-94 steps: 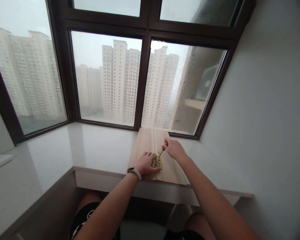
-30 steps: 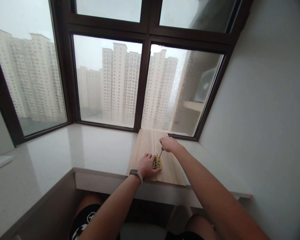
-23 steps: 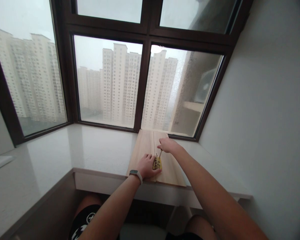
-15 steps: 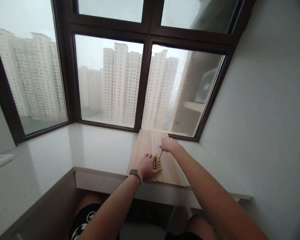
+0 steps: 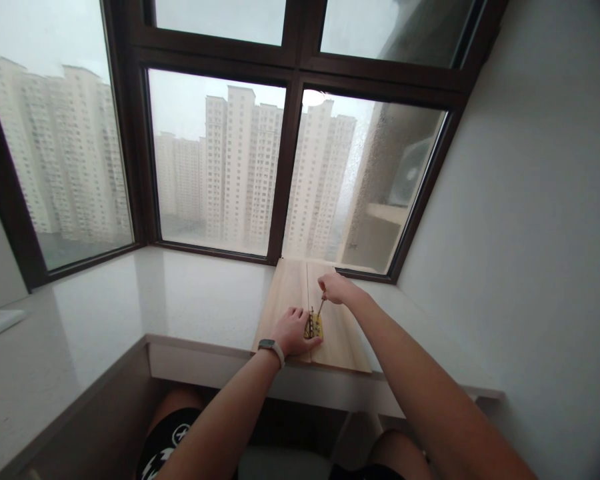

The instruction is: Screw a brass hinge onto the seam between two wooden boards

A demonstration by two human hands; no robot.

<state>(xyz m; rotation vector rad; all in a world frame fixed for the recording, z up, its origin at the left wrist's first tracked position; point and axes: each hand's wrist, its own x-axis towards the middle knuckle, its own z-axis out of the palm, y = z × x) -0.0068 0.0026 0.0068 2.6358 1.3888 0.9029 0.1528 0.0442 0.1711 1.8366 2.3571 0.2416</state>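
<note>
Two pale wooden boards (image 5: 286, 287) lie side by side, with a narrow seam between them. A brass-coloured hinge (image 5: 319, 327) sits across that seam near the front. My left hand (image 5: 292, 331) holds the hinge down, thumb along its near edge and fingers over its left leaf, hiding part of it. Above the right leaf, my right hand (image 5: 334, 287) is closed around a slim screwdriver (image 5: 321, 307). Its handle is hidden in my fingers, and the thin shaft slants down to the far part of that leaf. Screw details are too small to tell.
The boards rest on a white counter (image 5: 195, 293) below dark-framed windows (image 5: 275, 167). A white wall (image 5: 535, 200) rises at the right. At far left lies a flat white object (image 5: 0, 323). The counter's front edge (image 5: 200, 363) runs above my legs.
My right hand has turned slightly around the screwdriver, its fingers shifting a little left. The left hand and the hinge stay in place; the view moves very slightly.
</note>
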